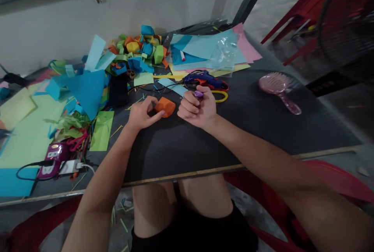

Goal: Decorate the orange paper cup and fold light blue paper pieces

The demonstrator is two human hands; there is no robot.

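Note:
My left hand (142, 114) has its thumb and fingers closed around the left side of an orange folded paper piece (166, 107) at the middle of the dark table. Just to the right, my right hand (198, 108) is curled into a fist, raised a little. A small purple object (198, 94) pokes out between its thumb and index finger; the rest of it is hidden, so I cannot tell its kind. Behind that fist lie a blue glue gun (206, 79) and the yellow handle of scissors (219, 96).
Folded paper pieces (133, 47) are heaped at the back. Coloured sheets (201, 47) lie behind the glue gun. Purple plug adapter (55, 158) and cables sit at the left, a green paper sheet (101, 131) beside them. A pink hairbrush (276, 84) and fan (347, 25) are rightward.

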